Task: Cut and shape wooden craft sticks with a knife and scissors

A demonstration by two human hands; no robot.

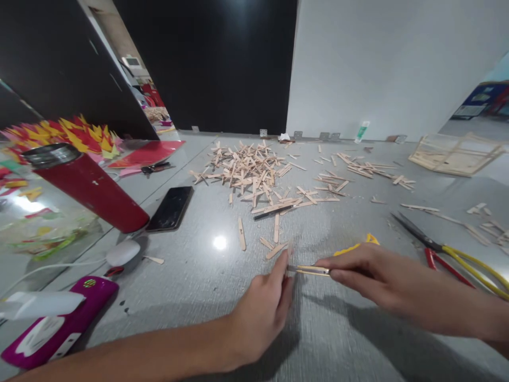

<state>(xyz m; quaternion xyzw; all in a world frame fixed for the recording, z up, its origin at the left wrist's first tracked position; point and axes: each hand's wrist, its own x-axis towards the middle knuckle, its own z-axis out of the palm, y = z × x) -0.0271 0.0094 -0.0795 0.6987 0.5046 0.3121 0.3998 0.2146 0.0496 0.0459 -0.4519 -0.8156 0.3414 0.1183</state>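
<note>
Lighting was decent, overhead, leaving a bright glare spot on the grey counter (pixel 222 297) near the middle. Soft shadows fell under both arms toward the bottom edge. Heavy fisheye bending at the edges, and the left side looked smeared and washed out.

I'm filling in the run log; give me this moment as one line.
left hand: pinching sticks' end | right hand: gripping thin wooden sticks | nearby: stick pile, scissors, phone | surface: grey table
</note>
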